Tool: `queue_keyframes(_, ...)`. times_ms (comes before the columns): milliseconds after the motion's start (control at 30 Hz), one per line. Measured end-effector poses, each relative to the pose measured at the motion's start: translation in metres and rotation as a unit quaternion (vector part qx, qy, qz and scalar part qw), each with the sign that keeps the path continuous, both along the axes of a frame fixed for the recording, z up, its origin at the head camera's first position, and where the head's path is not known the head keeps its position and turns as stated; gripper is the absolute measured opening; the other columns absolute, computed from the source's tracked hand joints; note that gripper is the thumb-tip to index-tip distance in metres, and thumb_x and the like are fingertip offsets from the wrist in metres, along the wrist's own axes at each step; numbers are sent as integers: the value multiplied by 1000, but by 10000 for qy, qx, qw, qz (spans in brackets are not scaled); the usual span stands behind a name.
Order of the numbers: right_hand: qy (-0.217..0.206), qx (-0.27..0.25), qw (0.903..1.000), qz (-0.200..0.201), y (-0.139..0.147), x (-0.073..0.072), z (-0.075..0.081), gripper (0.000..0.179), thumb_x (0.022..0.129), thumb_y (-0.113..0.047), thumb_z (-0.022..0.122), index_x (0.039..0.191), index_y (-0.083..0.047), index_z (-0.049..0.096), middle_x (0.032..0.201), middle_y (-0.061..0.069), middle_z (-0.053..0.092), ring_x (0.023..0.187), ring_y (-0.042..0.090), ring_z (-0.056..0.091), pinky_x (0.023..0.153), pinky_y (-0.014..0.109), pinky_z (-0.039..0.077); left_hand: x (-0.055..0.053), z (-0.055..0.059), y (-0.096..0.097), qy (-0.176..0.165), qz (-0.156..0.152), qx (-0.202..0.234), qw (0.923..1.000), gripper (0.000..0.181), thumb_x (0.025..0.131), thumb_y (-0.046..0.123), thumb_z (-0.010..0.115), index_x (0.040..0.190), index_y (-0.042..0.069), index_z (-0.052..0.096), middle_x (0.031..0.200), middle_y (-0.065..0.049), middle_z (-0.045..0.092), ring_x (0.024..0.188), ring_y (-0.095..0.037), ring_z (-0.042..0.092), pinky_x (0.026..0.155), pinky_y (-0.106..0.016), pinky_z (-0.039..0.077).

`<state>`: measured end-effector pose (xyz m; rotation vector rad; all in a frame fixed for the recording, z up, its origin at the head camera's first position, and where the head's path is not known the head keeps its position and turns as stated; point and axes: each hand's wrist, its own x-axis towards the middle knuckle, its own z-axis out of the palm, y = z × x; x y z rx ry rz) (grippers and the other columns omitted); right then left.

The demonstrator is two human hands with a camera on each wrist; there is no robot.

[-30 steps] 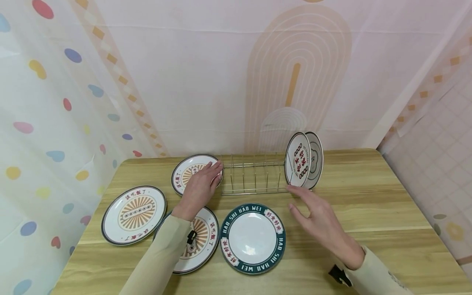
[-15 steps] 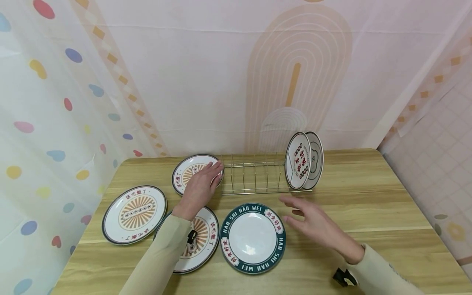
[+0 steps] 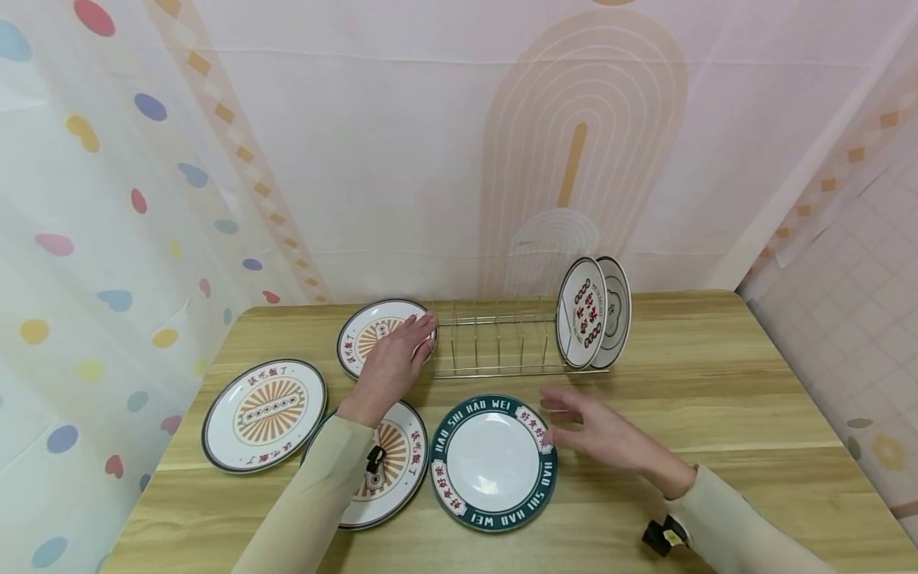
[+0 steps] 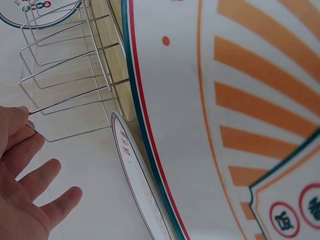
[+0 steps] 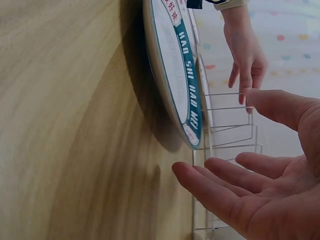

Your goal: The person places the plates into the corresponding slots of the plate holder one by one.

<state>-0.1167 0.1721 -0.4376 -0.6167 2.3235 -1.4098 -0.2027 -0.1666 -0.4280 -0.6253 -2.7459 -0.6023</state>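
My left hand (image 3: 393, 360) reaches over the back-left plate (image 3: 356, 351) and pinches the left end of a wire plate rack (image 3: 488, 373) between thumb and fingertip, the other fingers spread in the left wrist view. My right hand (image 3: 602, 430) hovers by the right rim of a green-rimmed plate (image 3: 491, 458) lying flat before the rack. Its fingers and thumb stand apart around nothing in the right wrist view. Two plates stand on edge at the rack's right end: a white one with red characters (image 3: 579, 315) and a grey-patterned one (image 3: 618, 319) behind it.
Two more sunburst-patterned plates lie at left, one at the far left (image 3: 237, 414) and one (image 3: 409, 454) partly under my left forearm. The wooden table (image 3: 717, 383) meets a patterned cloth backdrop (image 3: 402, 159) behind the rack.
My right hand has drawn back from the rack's right front, moving down and left to the green-rimmed plate's rim. The left hand stays at the rack's end.
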Motion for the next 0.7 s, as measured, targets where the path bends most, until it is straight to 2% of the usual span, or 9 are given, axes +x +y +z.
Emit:
queue_keyframes(233, -641, -339, 9974, 22, -2, -5, -4, 70, 100, -15, 69, 154, 13, 33, 149, 35, 47, 135, 49, 51, 106, 51, 51, 0, 0, 0, 2, -8, -5, 10000, 39, 106, 15, 61, 143, 3, 61, 150, -13, 56, 139, -38, 51, 114, -52, 43)
queue_keyframes(467, -992, -427, 9941, -7, -6, -9, -13, 69, 99, -13, 69, 153, 14, 35, 149, 33, 48, 132, 47, 54, 101, 43, 56, 0, -1, 0, -34, -1, 86, 10000, 40, 105, 14, 61, 144, 3, 61, 150, -13, 56, 140, -38, 50, 114, -52, 42)
queue_keyframes(700, -1295, -463, 9905, -26, -14, -13, -18, 68, 98, -10, 69, 152, 15, 35, 148, 33, 48, 126, 40, 57, 89, 40, 61, 0, -2, 1, -28, 29, 59, 10000, 41, 105, 15, 61, 144, 4, 60, 151, -11, 55, 141, -37, 50, 115, -51, 41)
